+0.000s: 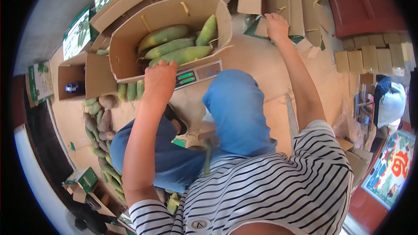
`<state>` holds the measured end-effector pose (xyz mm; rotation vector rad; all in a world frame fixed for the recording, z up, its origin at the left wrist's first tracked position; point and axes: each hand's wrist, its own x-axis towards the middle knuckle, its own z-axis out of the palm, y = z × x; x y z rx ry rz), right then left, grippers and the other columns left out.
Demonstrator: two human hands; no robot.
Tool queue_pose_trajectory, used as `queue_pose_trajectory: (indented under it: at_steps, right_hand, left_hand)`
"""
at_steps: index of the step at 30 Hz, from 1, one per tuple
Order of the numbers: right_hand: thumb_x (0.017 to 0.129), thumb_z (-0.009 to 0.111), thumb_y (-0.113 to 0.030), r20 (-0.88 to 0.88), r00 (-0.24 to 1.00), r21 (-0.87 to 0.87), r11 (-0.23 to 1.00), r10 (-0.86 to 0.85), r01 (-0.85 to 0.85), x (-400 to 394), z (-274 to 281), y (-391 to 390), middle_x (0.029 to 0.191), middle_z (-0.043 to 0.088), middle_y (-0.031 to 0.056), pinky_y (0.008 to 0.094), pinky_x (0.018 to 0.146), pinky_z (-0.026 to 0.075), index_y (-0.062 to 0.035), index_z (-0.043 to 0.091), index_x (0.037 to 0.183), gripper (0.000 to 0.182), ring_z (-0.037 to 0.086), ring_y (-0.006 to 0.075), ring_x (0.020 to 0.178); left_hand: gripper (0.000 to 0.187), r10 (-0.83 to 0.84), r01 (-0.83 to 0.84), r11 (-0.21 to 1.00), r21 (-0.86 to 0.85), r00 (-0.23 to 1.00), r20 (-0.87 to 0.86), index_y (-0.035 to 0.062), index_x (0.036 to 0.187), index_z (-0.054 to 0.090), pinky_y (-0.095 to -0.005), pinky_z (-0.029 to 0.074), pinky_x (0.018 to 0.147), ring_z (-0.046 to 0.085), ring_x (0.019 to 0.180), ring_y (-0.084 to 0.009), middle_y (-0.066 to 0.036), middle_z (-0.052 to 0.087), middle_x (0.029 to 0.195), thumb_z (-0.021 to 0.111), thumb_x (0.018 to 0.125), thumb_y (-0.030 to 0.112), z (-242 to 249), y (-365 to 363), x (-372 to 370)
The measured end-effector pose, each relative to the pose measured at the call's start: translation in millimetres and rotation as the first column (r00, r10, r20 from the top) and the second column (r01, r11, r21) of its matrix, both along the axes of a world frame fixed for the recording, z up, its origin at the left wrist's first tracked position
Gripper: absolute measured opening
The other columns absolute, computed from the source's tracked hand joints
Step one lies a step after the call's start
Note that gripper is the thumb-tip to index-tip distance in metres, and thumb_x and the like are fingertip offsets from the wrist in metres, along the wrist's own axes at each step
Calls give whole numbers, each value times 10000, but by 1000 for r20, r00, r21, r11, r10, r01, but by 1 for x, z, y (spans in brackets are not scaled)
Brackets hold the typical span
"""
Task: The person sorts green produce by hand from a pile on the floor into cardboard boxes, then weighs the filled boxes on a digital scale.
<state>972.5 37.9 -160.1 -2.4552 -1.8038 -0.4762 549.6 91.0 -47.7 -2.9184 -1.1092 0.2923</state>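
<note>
An open cardboard box [126, 58] holds several long green radishes [183, 55]. It sits on a digital scale [204, 71] whose green display shows at the near side. My left hand [160, 79] is closed over the box's near rim, fingers curled on the cardboard. Farther right, my right hand [277, 27] grips the edge of a second cardboard box [297, 11], which stands with its flaps up. Its fingertips lie partly behind the cardboard edge. What is inside the second box is mostly hidden.
More green radishes and some brownish-purple roots [105, 121] lie in a row on the floor at left. Printed cartons [78, 35] stand behind the radish box. Brown boxes [370, 58] are stacked at right below a red door [370, 0]. My bent knee [235, 95] is close to the scale.
</note>
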Motion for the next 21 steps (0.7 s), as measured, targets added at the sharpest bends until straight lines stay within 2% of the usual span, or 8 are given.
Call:
queue_pose_trajectory:
  at_steps: [2, 5, 8, 12, 15, 18, 21]
  right_hand:
    - [835, 512, -114, -27, 992, 243, 964, 121, -111, -32, 20, 1, 1099, 587, 102, 405, 882, 426, -120, 588, 1091, 266, 554, 267, 1033]
    - [856, 524, -132, -336, 884, 361, 911, 326, -199, -85, 68, 4, 1139, 581, 89, 385, 900, 436, -113, 569, 1134, 282, 534, 277, 1076]
    - [854, 560, -172, -347, 780, 428, 828, 521, -362, -127, 110, 26, 1136, 579, 78, 371, 874, 454, -102, 561, 1118, 273, 528, 278, 1075]
    - [859, 577, -209, -198, 736, 355, 747, 647, -562, -172, 127, 86, 1194, 560, 95, 379, 913, 429, -94, 543, 1170, 334, 509, 273, 1117]
    - [839, 601, -224, -157, 748, 229, 760, 645, -608, -197, 109, 136, 1165, 569, 95, 400, 894, 444, -67, 547, 1136, 340, 520, 267, 1105]
    - [836, 613, -246, -285, 814, -39, 843, 506, -537, -218, 96, 165, 1098, 597, 107, 416, 849, 458, -64, 550, 1083, 314, 549, 271, 1063]
    - [821, 625, -276, -324, 877, -207, 877, 356, -433, -224, 96, 185, 1041, 620, 94, 426, 828, 452, -115, 536, 1119, 351, 569, 287, 1016]
  left_hand:
    - [152, 0, 0, 1000, 21, 1000, 16, 61, 892, 541, -395, 495, 646, 627, 806, -275, -114, 597, 826, 562, 744, 31, -2, 1, -4]
    - [159, 52, -52, 999, -1, 997, -55, 77, 893, 578, -394, 488, 682, 630, 827, -260, -96, 616, 854, 608, 738, 60, -3, 8, -9]
    - [188, 75, -76, 997, -9, 995, -69, 82, 925, 587, -385, 491, 687, 628, 848, -252, -90, 621, 862, 612, 740, 64, -8, 13, -20]
    - [205, 94, -96, 994, -44, 995, -42, 92, 937, 594, -386, 490, 694, 624, 864, -251, -92, 626, 878, 618, 735, 67, -16, 19, -28]
    - [208, 115, -114, 993, 19, 993, -36, 99, 943, 597, -386, 488, 696, 621, 872, -250, -94, 629, 886, 617, 737, 72, -23, 17, -28]
    - [177, 111, -111, 994, 3, 994, -17, 99, 924, 599, -383, 485, 692, 617, 872, -251, -90, 631, 884, 605, 747, 79, -20, 16, -27]
    - [168, 56, -55, 998, -12, 998, 40, 70, 904, 573, -382, 504, 670, 625, 824, -265, -95, 628, 818, 601, 739, 58, -23, 18, -32]
